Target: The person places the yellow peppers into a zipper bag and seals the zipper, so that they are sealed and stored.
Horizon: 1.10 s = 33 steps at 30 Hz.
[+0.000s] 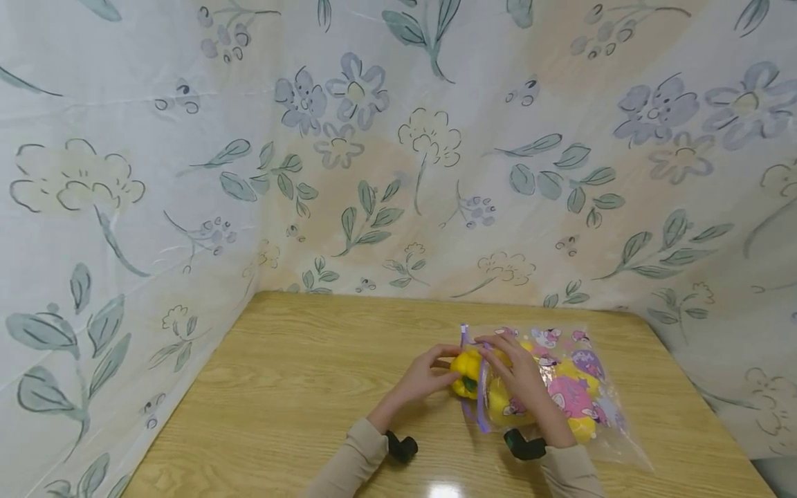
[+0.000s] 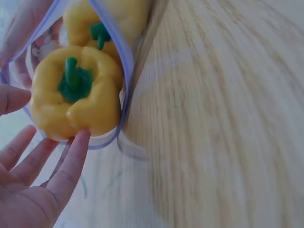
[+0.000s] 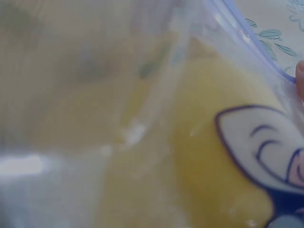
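A yellow bell pepper (image 1: 461, 365) with a green stem sits at the mouth of a clear zip bag (image 1: 613, 439) printed with pink and purple cartoon figures. My left hand (image 1: 426, 377) holds this pepper from the left, its thumb and fingers on either side. The left wrist view shows the pepper (image 2: 78, 114) partly inside the purple-edged opening, fingertips against its underside. Another yellow pepper (image 2: 78, 21) lies deeper in the bag. My right hand (image 1: 526, 377) grips the bag near its opening; the bag hides some of its fingers.
Yellow shapes (image 1: 582, 429) show through the bag's far part. The bag lies on the right side of a wooden table (image 1: 299, 373). Floral cloth (image 1: 386, 173) hangs behind the table and along both sides. A black device (image 1: 401, 448) is at the left wrist.
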Motion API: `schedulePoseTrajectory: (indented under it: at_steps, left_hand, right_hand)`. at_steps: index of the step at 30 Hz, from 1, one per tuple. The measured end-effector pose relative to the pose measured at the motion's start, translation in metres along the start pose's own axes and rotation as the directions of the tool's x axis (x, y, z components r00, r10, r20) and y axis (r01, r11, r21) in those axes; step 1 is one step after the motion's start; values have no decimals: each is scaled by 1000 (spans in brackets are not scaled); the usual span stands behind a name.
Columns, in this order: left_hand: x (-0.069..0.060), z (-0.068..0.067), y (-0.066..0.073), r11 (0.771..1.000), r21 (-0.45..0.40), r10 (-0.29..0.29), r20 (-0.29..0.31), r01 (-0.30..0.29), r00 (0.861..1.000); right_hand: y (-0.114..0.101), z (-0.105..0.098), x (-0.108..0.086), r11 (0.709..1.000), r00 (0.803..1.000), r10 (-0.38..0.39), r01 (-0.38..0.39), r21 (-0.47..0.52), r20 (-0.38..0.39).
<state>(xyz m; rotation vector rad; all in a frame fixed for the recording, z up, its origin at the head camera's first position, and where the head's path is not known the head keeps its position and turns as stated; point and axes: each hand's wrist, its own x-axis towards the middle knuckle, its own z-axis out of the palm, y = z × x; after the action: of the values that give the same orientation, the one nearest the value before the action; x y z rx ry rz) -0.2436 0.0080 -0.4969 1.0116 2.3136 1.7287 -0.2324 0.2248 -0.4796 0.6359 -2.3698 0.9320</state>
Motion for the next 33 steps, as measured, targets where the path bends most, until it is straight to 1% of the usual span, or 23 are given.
schedulePoseTrajectory:
  at_steps: [3, 5, 7, 8, 11, 15, 18, 20, 23, 26, 29, 30, 33]
  left_hand:
    - [-4, -5, 12, 1000, -13, -8, 22, 8, 1000]
    - [-6, -6, 15, 1000, -15, -17, 23, 17, 1000]
    - [-7, -5, 14, 999, -36, -26, 15, 26, 1000]
    - [-7, -4, 12, 998, -58, -28, 11, 29, 1000]
    - [-6, -1, -1, 990, -135, -33, 2, 33, 999]
    - [-6, 4, -16, 980, -187, -62, 3, 61, 998]
    - [-8, 5, -18, 975, -207, -79, 9, 79, 997]
    - [-8, 5, -18, 970, -228, -80, 9, 80, 997]
    - [-9, 5, -14, 964, -254, -78, 20, 81, 997]
    - [-12, 4, -1, 955, -285, -77, 44, 86, 996]
    - [-14, 3, 13, 952, -295, -64, 56, 78, 996]
    - [-15, 3, 15, 952, -297, -55, 59, 70, 997]
    - [-16, 3, 17, 956, -290, -28, 67, 47, 997]
  right_hand:
    - [1, 0, 0, 1000, 1000, 4, -4, 5, 7]
    - [1, 0, 0, 1000, 1000, 5, -5, 5, 11]
    - [1, 0, 0, 1000, 1000, 5, -5, 3, 14]
    - [1, 0, 0, 1000, 1000, 6, -6, 5, 15]
    - [1, 0, 1, 1000, 1000, 9, -9, 14, 17]
    - [0, 0, 1, 1000, 1000, 19, -20, 18, 19]
    - [0, -1, 1, 1000, 999, 27, -27, 7, 21]
    - [-1, -1, 1, 1000, 999, 29, -29, 3, 22]
    - [-2, -1, 1, 1000, 999, 27, -27, 2, 22]
    - [-1, -1, 1, 1000, 1000, 16, -16, 1, 16]
    - [0, -1, 2, 1000, 1000, 4, -4, -5, 6]
    - [0, -1, 2, 1000, 1000, 1, -1, -7, 4]
    - [-1, 0, 3, 1000, 1000, -6, 6, -10, 0]
